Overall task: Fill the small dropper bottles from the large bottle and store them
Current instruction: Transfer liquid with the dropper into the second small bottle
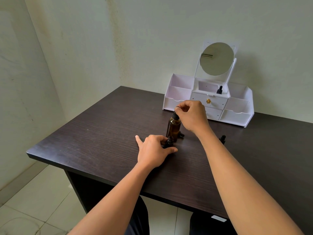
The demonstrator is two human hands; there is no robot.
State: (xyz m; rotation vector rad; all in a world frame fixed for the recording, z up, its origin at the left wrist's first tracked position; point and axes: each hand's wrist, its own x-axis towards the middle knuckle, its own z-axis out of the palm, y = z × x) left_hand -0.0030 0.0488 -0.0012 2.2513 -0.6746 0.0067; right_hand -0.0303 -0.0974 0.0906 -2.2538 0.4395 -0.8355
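Near the middle of the desktop, the left hand grips an uncapped small dropper bottle, which stands just in front of the large amber bottle. The right hand pinches the black dropper cap of the large bottle; it seems seated on the neck, though fingers hide the join. A stored bottle stands in the white organiser by the far edge.

No hand steadies the tall bottle's body, so a hard twist or pull at the cap could tip it onto the small one. A loaded pipette may also drip in crossing, or miss the narrow neck.
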